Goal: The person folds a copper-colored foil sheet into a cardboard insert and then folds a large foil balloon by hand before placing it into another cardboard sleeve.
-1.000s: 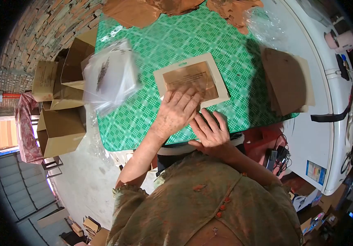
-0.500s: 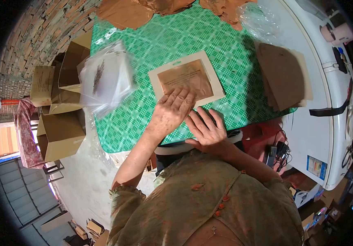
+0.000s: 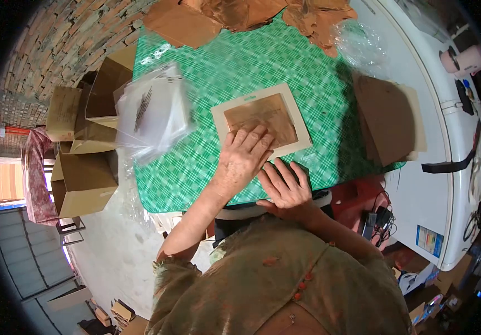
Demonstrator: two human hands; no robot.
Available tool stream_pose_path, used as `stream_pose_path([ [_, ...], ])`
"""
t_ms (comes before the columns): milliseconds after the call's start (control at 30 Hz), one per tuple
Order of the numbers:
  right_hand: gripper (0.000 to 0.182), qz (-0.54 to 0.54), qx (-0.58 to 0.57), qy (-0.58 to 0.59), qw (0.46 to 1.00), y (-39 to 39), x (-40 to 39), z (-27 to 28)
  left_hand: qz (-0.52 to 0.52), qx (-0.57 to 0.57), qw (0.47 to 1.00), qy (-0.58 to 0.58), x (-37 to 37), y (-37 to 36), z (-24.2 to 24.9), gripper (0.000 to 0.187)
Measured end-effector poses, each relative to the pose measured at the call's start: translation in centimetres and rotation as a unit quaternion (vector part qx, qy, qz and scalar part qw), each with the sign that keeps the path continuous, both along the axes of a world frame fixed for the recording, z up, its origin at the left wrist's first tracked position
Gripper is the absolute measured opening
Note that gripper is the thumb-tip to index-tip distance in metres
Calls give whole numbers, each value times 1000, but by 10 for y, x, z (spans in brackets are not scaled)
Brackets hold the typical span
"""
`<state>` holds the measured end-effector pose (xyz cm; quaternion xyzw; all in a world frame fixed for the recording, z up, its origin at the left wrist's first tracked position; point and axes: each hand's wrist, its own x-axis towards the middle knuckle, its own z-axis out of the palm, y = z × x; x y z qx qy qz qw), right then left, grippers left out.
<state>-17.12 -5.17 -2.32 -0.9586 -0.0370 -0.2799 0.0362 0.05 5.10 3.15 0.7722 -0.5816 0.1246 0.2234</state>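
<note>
A flat cream card frame (image 3: 299,114) with a hang slot and a copper-brown window (image 3: 263,111) lies on the green checked tablecloth (image 3: 212,67). My left hand (image 3: 240,156) rests palm down over the frame's lower left part, its fingertips on the window and nothing gripped. Just below the frame's bottom edge, my right hand (image 3: 288,187) lies with its fingers spread and empty, close beside the left one. A stack of clear plastic sleeves (image 3: 156,111) is to the left, and brown card sheets (image 3: 388,120) lie to the right.
Crumpled copper-coloured sheets (image 3: 240,12) and clear plastic wrap (image 3: 360,47) lie along the far edge. Open cardboard boxes (image 3: 87,187) stand left of the table, beside a brick wall. A white appliance (image 3: 413,184) is at the right.
The view has shifted, so the table and its contents appear slightly lower. My hands keep nearly the same places at the frame, the left one still flat on it.
</note>
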Motion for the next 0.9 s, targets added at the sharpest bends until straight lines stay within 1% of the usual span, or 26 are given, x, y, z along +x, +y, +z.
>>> stream_pose_path([
  [233, 59, 1, 5, 9, 1000, 0, -1, 1, 23, -10, 999, 20, 4, -3, -4, 44],
  [333, 57, 2, 11, 7, 1000, 1, -1, 2, 30, 6, 999, 33, 3, -2, -9, 48],
  [433, 57, 6, 15, 15, 1000, 1, -3, -1, 10, 14, 997, 78, 0, -1, 3, 55],
  [533, 59, 6, 14, 32, 999, 2, -6, -4, -47, 1, 992, 119, 4, -4, 18, 66],
  [633, 59, 1, 15, 24, 1000, 2, -3, 4, -67, -4, 991, 119, 19, -16, 17, 68],
  [767, 59, 2, 24, 39, 999, 2, -4, 10, -46, 65, 992, 97, 26, -31, -2, 63],
  [900, 56, 8, 28, 50, 998, 0, -3, 16, -37, 110, 993, 3, 26, -35, -25, 61],
])
